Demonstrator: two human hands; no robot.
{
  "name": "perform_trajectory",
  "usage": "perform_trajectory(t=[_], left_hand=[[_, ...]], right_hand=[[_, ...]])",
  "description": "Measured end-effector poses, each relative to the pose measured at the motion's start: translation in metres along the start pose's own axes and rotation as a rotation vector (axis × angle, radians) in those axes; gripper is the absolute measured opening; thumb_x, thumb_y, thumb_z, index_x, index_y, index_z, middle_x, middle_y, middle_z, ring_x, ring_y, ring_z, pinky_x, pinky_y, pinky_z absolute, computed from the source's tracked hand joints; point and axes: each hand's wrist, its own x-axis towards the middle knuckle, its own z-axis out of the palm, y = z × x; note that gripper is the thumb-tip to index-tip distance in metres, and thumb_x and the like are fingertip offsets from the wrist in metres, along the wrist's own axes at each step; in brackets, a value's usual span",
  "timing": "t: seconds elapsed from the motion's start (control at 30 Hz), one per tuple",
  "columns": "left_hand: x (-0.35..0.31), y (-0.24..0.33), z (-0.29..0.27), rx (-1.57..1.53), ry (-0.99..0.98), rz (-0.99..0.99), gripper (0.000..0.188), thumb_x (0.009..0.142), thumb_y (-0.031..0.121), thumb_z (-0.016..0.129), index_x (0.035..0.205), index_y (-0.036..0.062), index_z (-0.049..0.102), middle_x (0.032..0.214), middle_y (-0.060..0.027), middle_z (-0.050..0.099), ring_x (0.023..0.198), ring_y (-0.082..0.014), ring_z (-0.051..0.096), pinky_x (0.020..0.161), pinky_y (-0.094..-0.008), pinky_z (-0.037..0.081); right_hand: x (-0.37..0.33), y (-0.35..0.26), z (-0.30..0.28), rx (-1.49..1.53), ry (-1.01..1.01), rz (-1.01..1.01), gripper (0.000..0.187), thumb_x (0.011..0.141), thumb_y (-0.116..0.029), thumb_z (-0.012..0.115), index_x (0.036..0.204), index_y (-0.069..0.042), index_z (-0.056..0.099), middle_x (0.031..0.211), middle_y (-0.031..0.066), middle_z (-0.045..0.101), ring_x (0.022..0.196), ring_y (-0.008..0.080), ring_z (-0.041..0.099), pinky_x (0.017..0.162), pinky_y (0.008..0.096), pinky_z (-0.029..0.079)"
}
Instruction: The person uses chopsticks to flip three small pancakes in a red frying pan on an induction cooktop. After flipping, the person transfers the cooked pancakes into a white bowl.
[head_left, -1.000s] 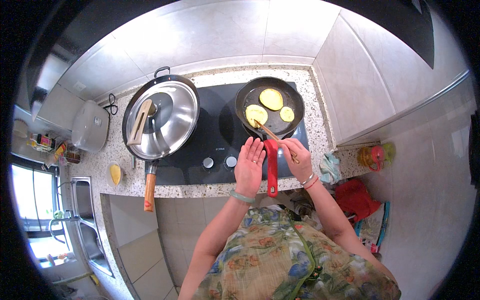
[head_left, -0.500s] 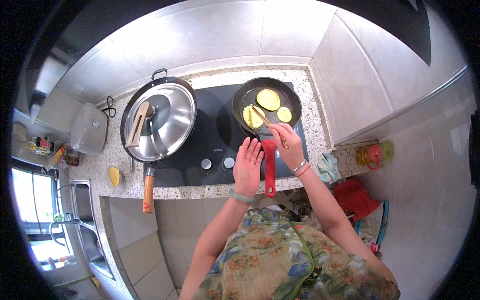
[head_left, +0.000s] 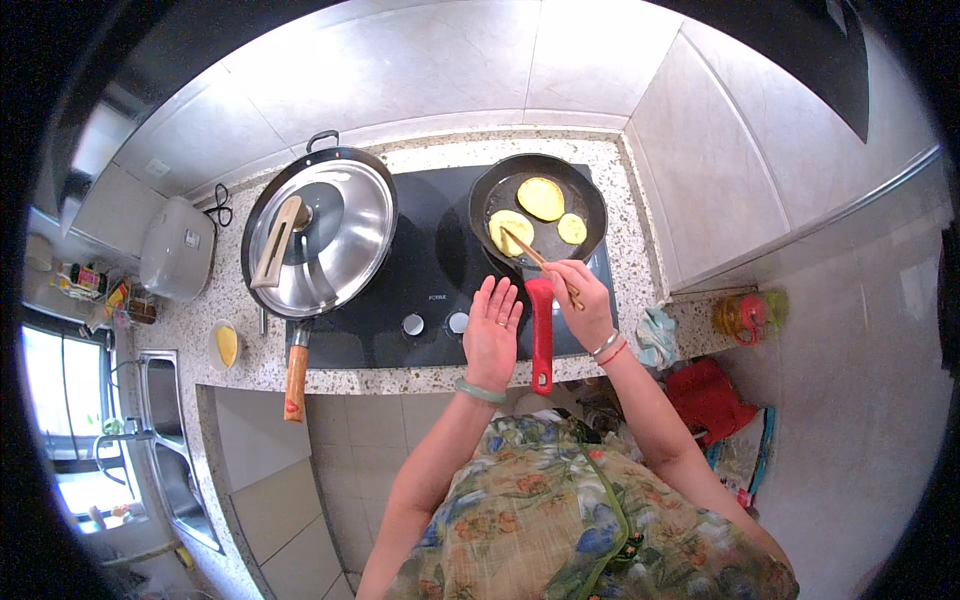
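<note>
With my right hand (head_left: 582,300) closed round a pair of wooden chopsticks (head_left: 532,252), I touch their tips to the left pancake (head_left: 511,231) in a black frying pan (head_left: 488,190). Two more yellow pancakes lie beside it: a larger pancake (head_left: 541,199) toward the back and a small round pancake (head_left: 572,229) at the right. My left hand (head_left: 491,334) is palm up with fingers stretched, holding nothing, just left of the pan's red handle (head_left: 541,340). No hand is on that handle.
A wok (head_left: 386,250) under a steel lid (head_left: 345,225) stands on the left of the black cooktop (head_left: 432,220), its wooden handle (head_left: 296,385) jutting past the counter edge. Left of it are a bowl (head_left: 214,345) with yellow food, a white appliance (head_left: 178,248) and a sink (head_left: 165,400). A cloth (head_left: 656,337) lies right.
The chopstick tips have shifted slightly on the left pancake, and my right hand has moved a little lower and to the right. My left hand stays about where it was, palm up.
</note>
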Motion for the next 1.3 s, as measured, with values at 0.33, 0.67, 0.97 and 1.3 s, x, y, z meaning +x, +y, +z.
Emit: perform_trajectory(t=[0.33,0.67,0.97,1.3], left_hand=[[0.0,-0.012,-0.011,0.103,0.08,-0.079,0.058,0.105,0.036,0.043,0.152,0.0049,0.029,0.15,-0.0142,0.043,0.133,-0.0264,0.047,0.112,-0.0402,0.037],[0.001,-0.026,-0.023,0.135,0.033,-0.31,0.064,0.103,0.044,0.047,0.149,0.0031,0.03,0.128,-0.0124,0.056,0.114,-0.0255,0.055,0.103,-0.0405,0.042],[0.002,-0.029,-0.025,0.138,0.03,-0.296,0.063,0.103,0.043,0.048,0.148,0.0031,0.031,0.128,-0.0131,0.058,0.112,-0.0253,0.056,0.104,-0.0405,0.042],[-0.003,-0.027,-0.019,0.12,0.036,-0.293,0.067,0.103,0.041,0.048,0.151,-0.0003,0.027,0.137,-0.0175,0.053,0.119,-0.0267,0.054,0.107,-0.0407,0.041]], right_hand=[[-0.003,-0.002,-0.008,0.027,0.035,-0.007,0.015,0.093,-0.005,0.063,0.106,0.0,0.068,0.098,0.0144,0.067,0.083,0.0284,0.069,0.071,0.0335,0.055],[-0.001,-0.004,-0.011,0.027,0.029,-0.006,0.014,0.093,-0.004,0.063,0.105,0.001,0.067,0.098,0.0143,0.067,0.081,0.0273,0.069,0.07,0.0326,0.055],[0.001,-0.004,-0.008,0.064,0.038,0.023,0.012,0.094,-0.005,0.063,0.103,0.001,0.069,0.095,0.0131,0.068,0.081,0.0241,0.069,0.07,0.0315,0.055],[-0.004,0.002,-0.014,0.102,0.043,0.07,0.013,0.095,-0.006,0.062,0.103,0.002,0.069,0.091,0.013,0.069,0.08,0.0227,0.069,0.07,0.0304,0.054]])
